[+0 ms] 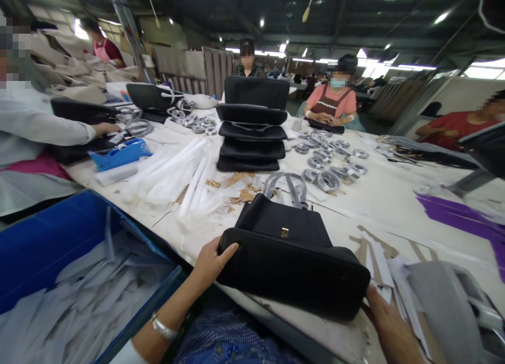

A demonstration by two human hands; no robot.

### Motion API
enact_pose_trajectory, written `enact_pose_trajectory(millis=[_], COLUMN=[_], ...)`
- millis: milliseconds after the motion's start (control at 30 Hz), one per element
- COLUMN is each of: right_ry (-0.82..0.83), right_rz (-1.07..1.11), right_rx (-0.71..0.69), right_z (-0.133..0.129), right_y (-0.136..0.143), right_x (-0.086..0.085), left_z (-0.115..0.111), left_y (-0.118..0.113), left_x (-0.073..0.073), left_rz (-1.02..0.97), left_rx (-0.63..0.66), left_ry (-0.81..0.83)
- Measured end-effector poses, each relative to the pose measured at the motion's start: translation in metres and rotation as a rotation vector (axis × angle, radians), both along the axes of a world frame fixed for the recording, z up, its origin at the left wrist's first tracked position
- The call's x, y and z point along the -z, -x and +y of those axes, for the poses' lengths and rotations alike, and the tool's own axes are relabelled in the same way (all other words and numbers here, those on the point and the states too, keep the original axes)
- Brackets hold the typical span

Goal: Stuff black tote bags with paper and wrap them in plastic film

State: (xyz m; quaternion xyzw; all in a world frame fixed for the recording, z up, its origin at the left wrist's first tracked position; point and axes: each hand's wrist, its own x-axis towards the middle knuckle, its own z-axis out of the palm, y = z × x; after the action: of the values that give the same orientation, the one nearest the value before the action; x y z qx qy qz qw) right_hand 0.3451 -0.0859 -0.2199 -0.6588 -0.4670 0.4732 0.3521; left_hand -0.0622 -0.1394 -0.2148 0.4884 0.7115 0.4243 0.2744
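A black handbag (292, 272) lies tipped at the table's near edge, its long base turned towards me. Its front flap bears a small gold clasp (284, 232), and grey-wrapped handles (287, 188) loop up at the far side. My left hand (213, 260) grips the bag's left end, thumb on top and the other fingers partly hidden. At the right end, my right hand (389, 319) holds the lower corner, with its fingertips mostly hidden by the bag.
Beyond the bag stands a stack of black bags (252, 143). Coiled grey straps (327, 180), white foam sheets (165, 177) and a blue tape dispenser (120, 154) lie on the table (390, 195). A blue bin (51, 222) of white scraps stands at left. Co-workers surround the table.
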Motion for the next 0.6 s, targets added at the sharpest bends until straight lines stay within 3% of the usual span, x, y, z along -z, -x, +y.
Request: enact_pose_trajectory(millis=[167,333,600], right_ry=[0.100,0.226,0.063], right_rz=[0.387,0.727,0.982], right_rx=[0.171,0.255,0.349], right_z=[-0.024,-0.026,-0.038], right_y=[0.019,0.047,0.071], right_x=[0.005,0.003,0.023], left_z=[-0.005,-0.004,0.000], left_y=[-0.013,-0.014,-0.005], left_x=[0.009,0.015,0.022], left_rz=[-0.045,-0.078,-0.125], left_rx=[-0.132,-0.166,-0.105], left_ry=[-0.050,-0.078,-0.077])
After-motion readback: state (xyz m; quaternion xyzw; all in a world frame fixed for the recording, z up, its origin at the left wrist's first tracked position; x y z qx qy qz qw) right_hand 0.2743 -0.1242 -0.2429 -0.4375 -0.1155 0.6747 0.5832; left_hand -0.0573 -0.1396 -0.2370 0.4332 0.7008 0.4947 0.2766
